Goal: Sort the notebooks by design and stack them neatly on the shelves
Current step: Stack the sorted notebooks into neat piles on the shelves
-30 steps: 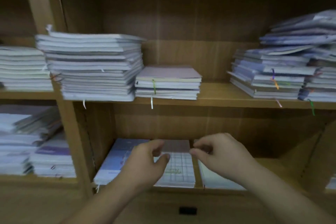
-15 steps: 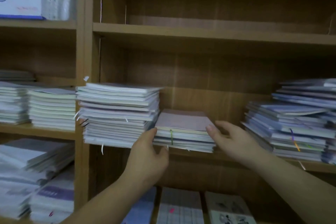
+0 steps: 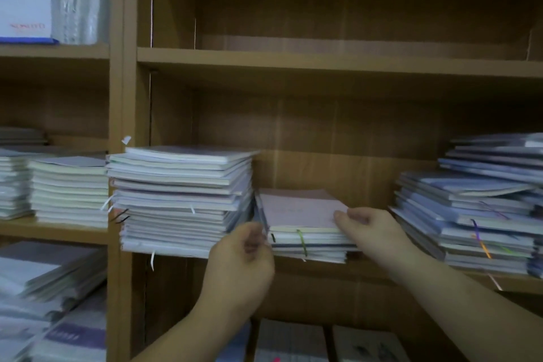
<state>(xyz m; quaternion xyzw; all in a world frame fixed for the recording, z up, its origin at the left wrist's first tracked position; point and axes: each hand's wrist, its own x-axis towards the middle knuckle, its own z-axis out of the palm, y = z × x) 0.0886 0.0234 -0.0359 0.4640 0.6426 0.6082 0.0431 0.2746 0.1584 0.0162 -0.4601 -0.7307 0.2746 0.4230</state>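
Head view: three notebook stacks sit on the middle shelf (image 3: 317,270) of the main bay: a tall stack (image 3: 179,203) on the left, a small pink-topped stack (image 3: 305,239) in the middle and a messy stack (image 3: 476,214) on the right. The right grip (image 3: 373,232) pinches the small pink-topped stack's right edge, thumb on the cover. The left grip (image 3: 244,253) is curled at its left front corner, but it's too blurry to tell if it's holding anything.
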